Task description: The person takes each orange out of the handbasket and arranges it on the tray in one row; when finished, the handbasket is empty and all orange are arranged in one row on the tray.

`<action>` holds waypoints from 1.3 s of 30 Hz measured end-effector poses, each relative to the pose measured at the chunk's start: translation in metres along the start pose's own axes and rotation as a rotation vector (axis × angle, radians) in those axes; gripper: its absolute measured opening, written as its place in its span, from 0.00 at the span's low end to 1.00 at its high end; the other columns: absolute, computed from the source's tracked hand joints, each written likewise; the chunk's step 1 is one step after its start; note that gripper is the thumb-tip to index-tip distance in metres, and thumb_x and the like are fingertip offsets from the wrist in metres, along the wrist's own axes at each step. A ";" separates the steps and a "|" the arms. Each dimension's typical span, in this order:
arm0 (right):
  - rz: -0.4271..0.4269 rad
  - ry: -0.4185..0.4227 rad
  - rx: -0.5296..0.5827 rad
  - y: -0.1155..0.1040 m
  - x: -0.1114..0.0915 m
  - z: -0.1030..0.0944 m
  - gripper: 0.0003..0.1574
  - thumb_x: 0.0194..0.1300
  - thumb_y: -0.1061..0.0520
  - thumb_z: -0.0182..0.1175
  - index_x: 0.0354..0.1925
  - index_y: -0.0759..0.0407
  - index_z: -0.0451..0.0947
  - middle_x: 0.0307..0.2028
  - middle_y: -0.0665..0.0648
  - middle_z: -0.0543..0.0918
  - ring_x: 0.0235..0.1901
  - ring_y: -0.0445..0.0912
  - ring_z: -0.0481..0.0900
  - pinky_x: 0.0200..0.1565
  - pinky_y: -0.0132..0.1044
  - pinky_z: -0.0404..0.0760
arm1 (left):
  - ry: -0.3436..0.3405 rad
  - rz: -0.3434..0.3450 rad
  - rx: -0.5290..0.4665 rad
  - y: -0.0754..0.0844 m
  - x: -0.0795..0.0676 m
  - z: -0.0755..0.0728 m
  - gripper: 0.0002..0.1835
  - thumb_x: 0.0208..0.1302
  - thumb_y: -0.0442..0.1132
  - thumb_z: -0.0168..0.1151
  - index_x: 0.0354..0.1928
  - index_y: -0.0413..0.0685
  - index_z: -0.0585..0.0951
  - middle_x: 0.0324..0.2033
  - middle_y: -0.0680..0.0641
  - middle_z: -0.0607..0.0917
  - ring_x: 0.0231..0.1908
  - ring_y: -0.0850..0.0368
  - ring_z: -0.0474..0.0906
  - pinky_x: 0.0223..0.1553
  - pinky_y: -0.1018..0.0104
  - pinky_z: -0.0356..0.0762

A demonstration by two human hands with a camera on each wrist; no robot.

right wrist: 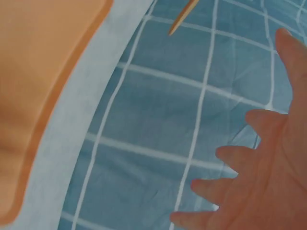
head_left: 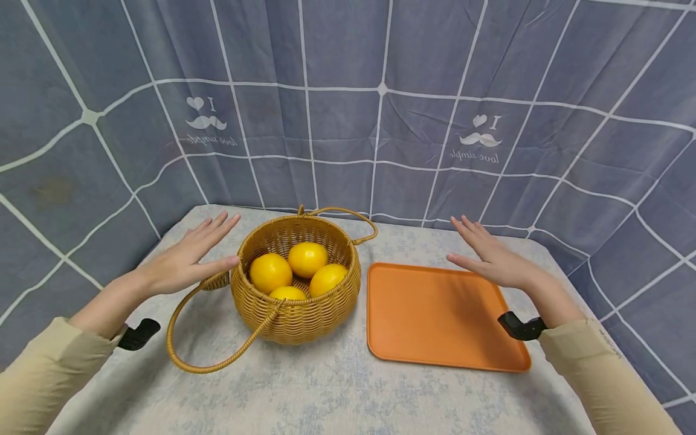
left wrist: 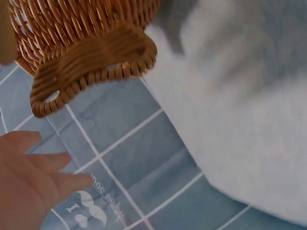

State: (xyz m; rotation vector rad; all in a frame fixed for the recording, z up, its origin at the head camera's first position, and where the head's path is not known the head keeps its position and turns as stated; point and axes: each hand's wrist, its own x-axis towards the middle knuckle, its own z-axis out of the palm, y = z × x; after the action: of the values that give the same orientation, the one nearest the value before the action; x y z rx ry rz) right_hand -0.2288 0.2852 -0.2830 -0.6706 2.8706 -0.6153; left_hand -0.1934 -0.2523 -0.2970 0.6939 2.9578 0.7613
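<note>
A round wicker basket (head_left: 304, 317) stands left of centre on the table, holding several yellow lemons (head_left: 270, 273). One looped handle (head_left: 179, 362) lies out to the left and front, the other (head_left: 348, 211) at the back right. My left hand (head_left: 190, 257) hovers just left of the basket, fingers straight and nothing held. To the basket's right lies a flat orange tray (head_left: 435, 317) with nothing on it. Over the tray's far right corner, my right hand (head_left: 495, 260) hovers with straight, spread fingers (right wrist: 240, 155), also holding nothing.
A pale cloth with blue patterning covers the table (head_left: 337, 393). Behind and at both sides hangs a blue-grey curtain (head_left: 348, 121) with white grid lines. A black band (head_left: 522, 326) sits at the right wrist and another (head_left: 140, 334) at the left.
</note>
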 end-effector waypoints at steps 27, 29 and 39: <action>-0.367 -0.231 0.370 -0.164 0.112 0.014 0.38 0.65 0.45 0.59 0.69 0.46 0.59 0.67 0.47 0.62 0.65 0.46 0.62 0.59 0.42 0.67 | 0.138 0.022 -0.547 -0.015 0.003 0.040 0.20 0.66 0.42 0.59 0.57 0.40 0.76 0.66 0.42 0.65 0.56 0.42 0.71 0.46 0.73 0.74; -0.377 -0.261 0.366 -0.173 0.121 0.018 0.37 0.64 0.46 0.59 0.68 0.45 0.60 0.66 0.45 0.64 0.64 0.47 0.63 0.59 0.43 0.67 | 0.141 0.007 -0.542 -0.014 0.004 0.041 0.20 0.66 0.44 0.60 0.55 0.41 0.78 0.66 0.43 0.64 0.55 0.43 0.74 0.44 0.71 0.76; -0.430 -0.511 0.422 -0.202 0.167 0.046 0.38 0.63 0.52 0.61 0.68 0.56 0.60 0.65 0.55 0.65 0.61 0.46 0.67 0.58 0.35 0.68 | 0.140 -0.041 -0.616 -0.015 0.005 0.041 0.21 0.64 0.46 0.61 0.53 0.39 0.78 0.67 0.45 0.64 0.57 0.43 0.71 0.45 0.68 0.76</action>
State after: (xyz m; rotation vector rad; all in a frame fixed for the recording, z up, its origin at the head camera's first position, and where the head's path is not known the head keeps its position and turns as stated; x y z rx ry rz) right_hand -0.2876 0.0287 -0.2460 -1.1725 2.0531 -0.9088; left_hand -0.1989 -0.2435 -0.3395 0.5405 2.5841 1.6595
